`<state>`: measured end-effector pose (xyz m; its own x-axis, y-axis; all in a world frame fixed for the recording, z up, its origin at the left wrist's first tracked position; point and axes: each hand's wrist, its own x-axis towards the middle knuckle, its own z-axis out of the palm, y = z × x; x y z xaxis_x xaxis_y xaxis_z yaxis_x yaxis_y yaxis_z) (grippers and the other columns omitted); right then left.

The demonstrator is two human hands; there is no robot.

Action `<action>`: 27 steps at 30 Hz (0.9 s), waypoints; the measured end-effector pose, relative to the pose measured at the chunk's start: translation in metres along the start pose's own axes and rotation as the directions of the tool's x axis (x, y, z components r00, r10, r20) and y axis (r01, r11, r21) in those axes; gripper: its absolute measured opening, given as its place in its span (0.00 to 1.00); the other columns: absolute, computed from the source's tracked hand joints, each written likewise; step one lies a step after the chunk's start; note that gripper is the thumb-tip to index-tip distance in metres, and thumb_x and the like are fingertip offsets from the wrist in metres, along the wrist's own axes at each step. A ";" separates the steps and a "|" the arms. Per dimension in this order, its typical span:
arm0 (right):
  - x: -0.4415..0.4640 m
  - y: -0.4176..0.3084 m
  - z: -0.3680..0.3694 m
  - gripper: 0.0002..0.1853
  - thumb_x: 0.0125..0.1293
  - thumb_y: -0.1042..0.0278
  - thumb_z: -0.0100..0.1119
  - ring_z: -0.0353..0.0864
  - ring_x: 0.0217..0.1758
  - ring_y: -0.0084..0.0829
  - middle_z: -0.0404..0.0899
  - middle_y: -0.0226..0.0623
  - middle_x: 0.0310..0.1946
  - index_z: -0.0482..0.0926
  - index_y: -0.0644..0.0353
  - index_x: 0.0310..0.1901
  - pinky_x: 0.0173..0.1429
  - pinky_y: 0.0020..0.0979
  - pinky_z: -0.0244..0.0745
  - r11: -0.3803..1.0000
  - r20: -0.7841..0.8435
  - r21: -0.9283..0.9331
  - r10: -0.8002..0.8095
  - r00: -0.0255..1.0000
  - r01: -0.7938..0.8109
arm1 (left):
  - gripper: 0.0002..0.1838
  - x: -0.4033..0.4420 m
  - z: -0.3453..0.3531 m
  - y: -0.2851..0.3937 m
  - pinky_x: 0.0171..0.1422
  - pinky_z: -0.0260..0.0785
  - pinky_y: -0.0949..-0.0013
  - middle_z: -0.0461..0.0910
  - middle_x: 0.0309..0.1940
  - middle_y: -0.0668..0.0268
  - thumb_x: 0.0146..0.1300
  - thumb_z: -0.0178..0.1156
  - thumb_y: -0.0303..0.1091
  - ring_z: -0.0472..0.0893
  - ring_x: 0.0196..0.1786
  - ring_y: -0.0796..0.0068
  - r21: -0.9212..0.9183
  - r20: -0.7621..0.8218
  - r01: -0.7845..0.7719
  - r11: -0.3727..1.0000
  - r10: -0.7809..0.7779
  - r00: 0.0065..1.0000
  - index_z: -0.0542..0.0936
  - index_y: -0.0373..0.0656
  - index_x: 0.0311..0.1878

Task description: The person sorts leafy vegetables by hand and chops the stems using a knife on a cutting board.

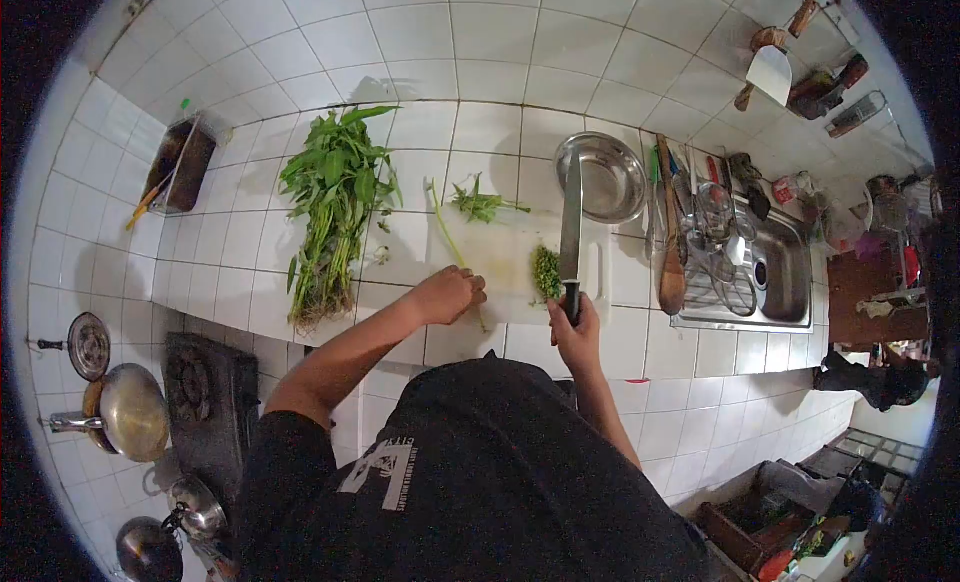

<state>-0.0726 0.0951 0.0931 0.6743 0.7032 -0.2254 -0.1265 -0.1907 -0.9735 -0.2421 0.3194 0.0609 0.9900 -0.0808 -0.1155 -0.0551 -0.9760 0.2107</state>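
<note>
Stem [447,230] pinched in your left hand [447,294], apart from your right hand [577,332], gripping a knife [571,217] beside chopped greens [546,272]; apparently mid-cutting, where any cut calls for tucked fingertips.

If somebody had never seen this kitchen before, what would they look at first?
Probably the big knife, its long blade pointing away from the person, with its black handle in the right hand. Next might be the big leafy green bunch, roots and all, on the white tiled counter to the left. The shiny round bowl near the sink stands out too.
</note>
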 end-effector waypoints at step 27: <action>-0.012 0.023 0.015 0.15 0.80 0.58 0.47 0.78 0.22 0.41 0.76 0.43 0.20 0.72 0.64 0.46 0.30 0.40 0.72 0.847 0.226 -0.466 -0.167 0.960 0.257 | 0.10 -0.026 0.042 0.024 0.51 0.71 0.52 0.76 0.39 0.57 0.56 0.61 0.27 0.78 0.45 0.51 -0.290 -0.417 0.360 0.887 -0.456 0.786 0.82 0.38 0.42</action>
<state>-0.0945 0.0922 0.0732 0.5038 0.8615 -0.0631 0.4051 -0.3001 -0.8636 -0.2750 0.2898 0.0282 0.8576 0.4657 0.2184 0.3455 -0.8360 0.4263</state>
